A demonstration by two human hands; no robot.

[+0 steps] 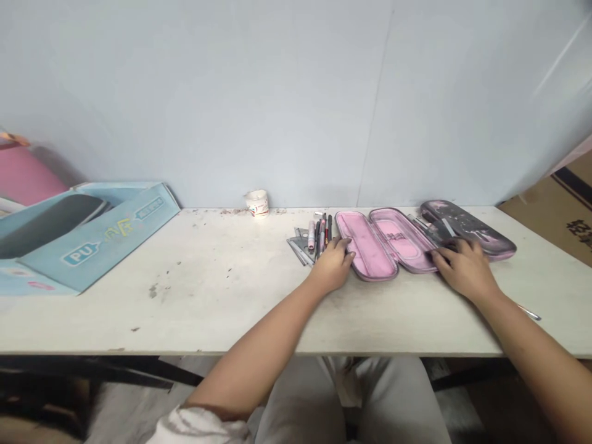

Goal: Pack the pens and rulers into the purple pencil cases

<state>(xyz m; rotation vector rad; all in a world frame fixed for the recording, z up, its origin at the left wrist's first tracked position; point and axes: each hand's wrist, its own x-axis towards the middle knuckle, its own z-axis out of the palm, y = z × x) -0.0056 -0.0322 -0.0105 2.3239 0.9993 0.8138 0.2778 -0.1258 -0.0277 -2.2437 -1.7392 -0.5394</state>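
Note:
An open pink pencil case lies flat on the white table, both halves showing empty pink insides. My left hand rests at its left edge, fingers stretched toward several pens and rulers laid beside the case. My right hand lies at the case's right edge, fingers curled over small dark items next to a second, dark pencil case. What the right fingers hold, if anything, is hidden.
A small white cup stands against the wall. A light blue box sits at the table's left end, with a cardboard box at the far right. A thin metal pen lies near my right forearm.

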